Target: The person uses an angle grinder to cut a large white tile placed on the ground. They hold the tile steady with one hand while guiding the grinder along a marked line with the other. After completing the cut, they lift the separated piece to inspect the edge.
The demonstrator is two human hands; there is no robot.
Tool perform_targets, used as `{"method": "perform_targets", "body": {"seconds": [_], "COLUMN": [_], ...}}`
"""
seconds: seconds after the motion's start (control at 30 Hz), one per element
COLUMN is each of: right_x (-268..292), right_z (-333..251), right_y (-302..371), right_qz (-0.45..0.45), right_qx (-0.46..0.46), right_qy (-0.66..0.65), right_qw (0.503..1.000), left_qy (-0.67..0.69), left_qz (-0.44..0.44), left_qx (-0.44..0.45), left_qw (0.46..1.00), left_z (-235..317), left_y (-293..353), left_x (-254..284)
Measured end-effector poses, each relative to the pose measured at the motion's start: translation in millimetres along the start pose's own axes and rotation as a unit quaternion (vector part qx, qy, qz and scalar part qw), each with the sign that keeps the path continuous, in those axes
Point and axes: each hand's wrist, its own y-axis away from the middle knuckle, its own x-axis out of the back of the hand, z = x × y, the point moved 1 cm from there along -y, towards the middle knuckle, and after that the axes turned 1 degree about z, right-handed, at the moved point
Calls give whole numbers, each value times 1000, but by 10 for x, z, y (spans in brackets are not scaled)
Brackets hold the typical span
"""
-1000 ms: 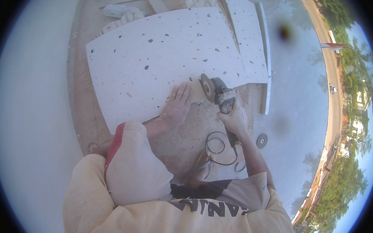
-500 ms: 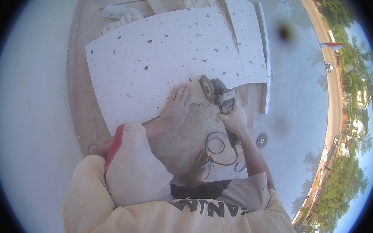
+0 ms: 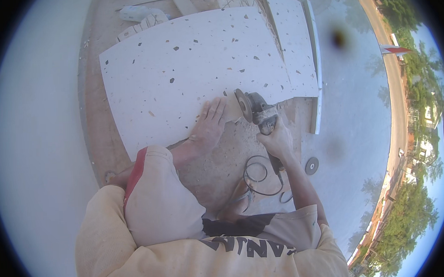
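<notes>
A white speckled slab (image 3: 180,81) with dark chips lies flat before me. My left hand (image 3: 209,125) rests flat on its near edge, fingers stretched out and holding nothing. My right hand (image 3: 277,140) is wrapped round an angle grinder (image 3: 263,113). The tool's disc (image 3: 243,106) stands on edge at the slab's near right edge, just right of my left fingertips. Brownish dust (image 3: 231,108) lies on the slab between the fingers and the disc. Whether the disc is spinning I cannot tell.
A narrower speckled slab (image 3: 297,51) adjoins at the right. The grinder's black cable (image 3: 255,171) loops near my foot, and a spare disc (image 3: 312,166) lies on the floor at the right. Broken offcuts (image 3: 143,25) and a plastic bottle (image 3: 136,13) are beyond the slab.
The grinder and its disc have shifted very slightly to the left. My left hand stays pressed on the slab. The whole view has drifted a little.
</notes>
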Motion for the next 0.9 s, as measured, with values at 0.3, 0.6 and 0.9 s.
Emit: {"method": "perform_targets", "body": {"seconds": [0.3, 0.6, 0.9], "right_x": [25, -13, -33], "right_z": [29, 44, 56], "right_y": [11, -13, -9], "right_qz": [-15, -14, -5], "right_qx": [-1, -2, 15], "right_qy": [28, 31, 15], "right_qw": [999, 999, 1000], "left_qy": [7, -2, -9], "left_qz": [7, 6, 27], "left_qx": [-7, -4, -7], "left_qw": [1000, 1000, 1000], "left_z": [21, 17, 2], "left_y": [-34, -17, -2], "left_x": [-19, -24, -44]}}
